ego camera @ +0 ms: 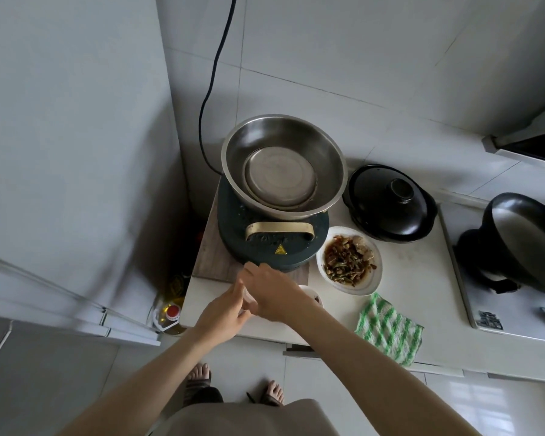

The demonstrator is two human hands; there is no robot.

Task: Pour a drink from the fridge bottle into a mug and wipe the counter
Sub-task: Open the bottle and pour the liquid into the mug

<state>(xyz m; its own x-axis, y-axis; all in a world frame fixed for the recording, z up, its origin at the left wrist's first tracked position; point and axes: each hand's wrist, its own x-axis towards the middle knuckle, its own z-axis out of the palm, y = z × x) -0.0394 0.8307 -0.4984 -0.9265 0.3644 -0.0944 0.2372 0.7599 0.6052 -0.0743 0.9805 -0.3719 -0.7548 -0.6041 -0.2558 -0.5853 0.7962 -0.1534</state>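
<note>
My right hand [272, 291] hovers palm down over the front left of the white counter [422, 272], fingers pointing left. My left hand [225, 311] comes up from below, its fingertips touching the right hand's fingers. Whether anything is held between them is hidden. A small white vessel [313, 295] with something dark inside peeks out from behind my right wrist; I cannot tell if it is a mug. A green-and-white checked cloth [389, 328] lies at the counter's front edge, to the right of my right forearm. No drink bottle from the fridge shows.
A dark cooker [265, 243] bearing a steel bowl [283, 165] stands behind my hands. To the right are a plate of food [348, 261], a black lidded pot [390, 202] and a stove with a pan [523, 243]. The fridge [60, 136] fills the left; an oil bottle [170, 313] stands on the floor.
</note>
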